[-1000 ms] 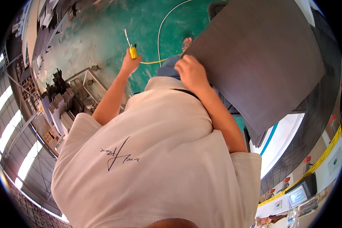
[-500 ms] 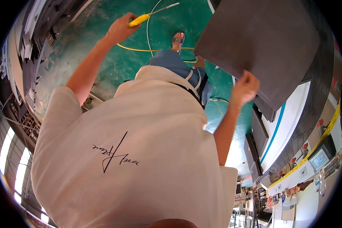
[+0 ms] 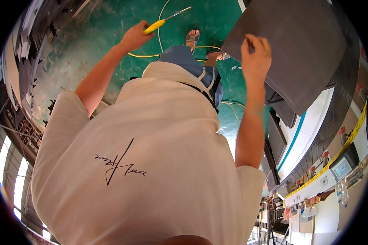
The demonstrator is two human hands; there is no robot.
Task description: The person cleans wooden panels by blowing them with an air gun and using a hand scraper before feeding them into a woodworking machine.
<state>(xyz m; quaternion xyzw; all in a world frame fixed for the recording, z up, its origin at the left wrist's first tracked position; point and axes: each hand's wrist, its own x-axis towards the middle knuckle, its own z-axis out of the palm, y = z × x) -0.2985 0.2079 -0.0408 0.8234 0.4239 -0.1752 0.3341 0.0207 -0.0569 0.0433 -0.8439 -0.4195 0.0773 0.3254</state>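
My left hand [image 3: 135, 37] is closed round the yellow handle of a slim tool [image 3: 154, 27], held out over the green floor. Its long thin metal shaft points up and right; the shape of the tip is too small to tell. My right hand [image 3: 257, 57] is raised in front of a large dark grey-brown panel [image 3: 300, 53] on the right. Its fingers are loosely curled, with a gap between thumb and fingers and nothing visible in them. Whether it touches the panel I cannot tell.
Yellow and white hoses [image 3: 144, 55] run over the green floor [image 3: 106, 36] near my feet. Under the large panel stand further dark boards [image 3: 277, 132]. A long machine with a yellow scale strip [image 3: 335, 159] and a small screen [image 3: 342, 168] lines the right. Stacked material [image 3: 26, 38] fills the left.
My right hand has moved up and slightly left, from the panel's lower edge to before its face, and its fingers have loosened. My left hand with the tool has shifted slightly down and right.
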